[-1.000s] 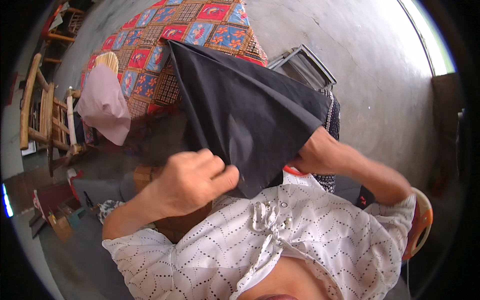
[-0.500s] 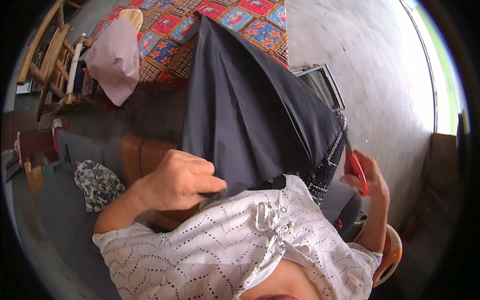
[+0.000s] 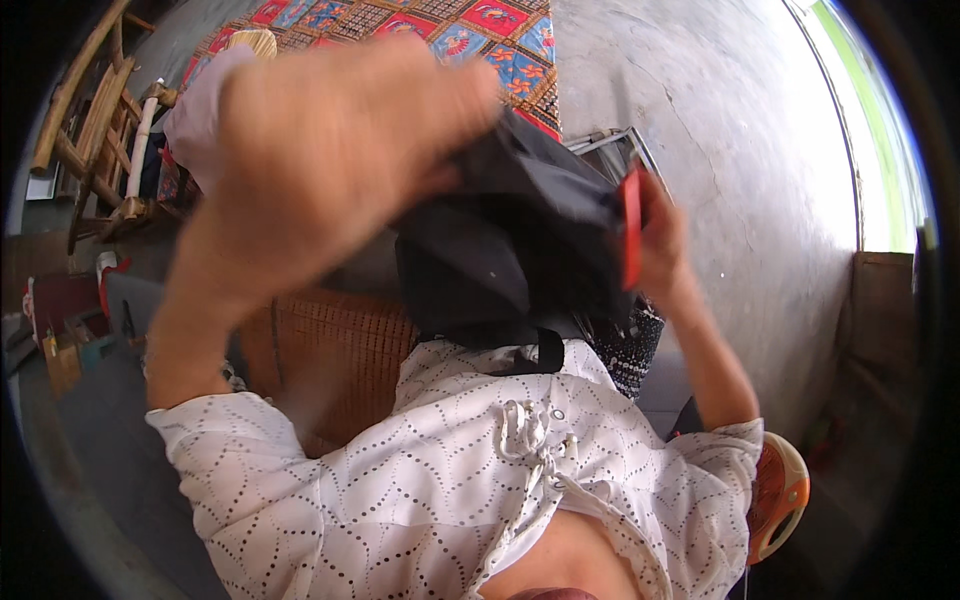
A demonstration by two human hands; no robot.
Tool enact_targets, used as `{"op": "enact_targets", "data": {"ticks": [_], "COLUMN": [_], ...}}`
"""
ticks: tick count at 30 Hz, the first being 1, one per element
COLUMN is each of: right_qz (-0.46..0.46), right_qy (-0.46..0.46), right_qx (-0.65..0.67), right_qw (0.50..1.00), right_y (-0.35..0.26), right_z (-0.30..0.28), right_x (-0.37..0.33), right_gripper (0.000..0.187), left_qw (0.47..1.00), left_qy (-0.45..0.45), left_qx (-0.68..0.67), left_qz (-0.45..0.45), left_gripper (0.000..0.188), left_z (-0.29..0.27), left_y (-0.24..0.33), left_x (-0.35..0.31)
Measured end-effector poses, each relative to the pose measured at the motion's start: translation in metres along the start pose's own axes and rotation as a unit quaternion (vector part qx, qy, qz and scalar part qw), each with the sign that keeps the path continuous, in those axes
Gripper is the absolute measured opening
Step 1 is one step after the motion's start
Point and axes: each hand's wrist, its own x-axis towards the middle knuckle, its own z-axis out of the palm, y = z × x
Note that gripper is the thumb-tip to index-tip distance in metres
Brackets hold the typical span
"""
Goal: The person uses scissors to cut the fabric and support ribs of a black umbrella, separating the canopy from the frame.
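A piece of black cloth (image 3: 470, 260) hangs bunched in front of my lap, its upper part reaching up to my left hand. Raised high and smeared by motion, my left hand (image 3: 345, 150) is closed on the cloth's upper edge; the exact grip is blurred. My right hand (image 3: 662, 240), on the far side of the cloth, holds red-handled scissors (image 3: 630, 228). Their blurred blades point up and away, beside the cloth's right edge. Black-and-white patterned fabric (image 3: 632, 355) shows below, over my leg.
A brown woven mat (image 3: 330, 350) lies to the left of my lap. Ahead is a colourful patterned cloth (image 3: 500, 40) on the floor, with a metal-framed item (image 3: 640, 150) near it. Bamboo furniture (image 3: 100, 140) stands far left; an orange-and-cream object (image 3: 780, 495) sits behind my right elbow.
My left hand has swung up and away, gathering the cloth that was spread wide. My right hand with the scissors has moved up and left, against the cloth's side.
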Motion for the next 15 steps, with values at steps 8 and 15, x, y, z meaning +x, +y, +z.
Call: {"op": "enact_targets", "data": {"ticks": [8, 15], "right_qz": [-0.163, -0.187], "right_qy": [0.082, 0.21], "right_qx": [-0.174, -0.253], "right_qw": [0.968, 0.926], "right_y": [-0.029, -0.063], "right_z": [-0.109, -0.142], "right_x": [0.118, 0.199], "right_gripper": [0.033, 0.009], "left_qw": [0.978, 0.932], "left_qy": [-0.017, -0.007], "left_qx": [0.048, 0.066], "left_qz": [-0.202, -0.357], "left_gripper": [0.029, 0.031], "left_z": [0.004, -0.002], "left_y": [-0.078, -0.125], "left_x": [-0.028, -0.036]}}
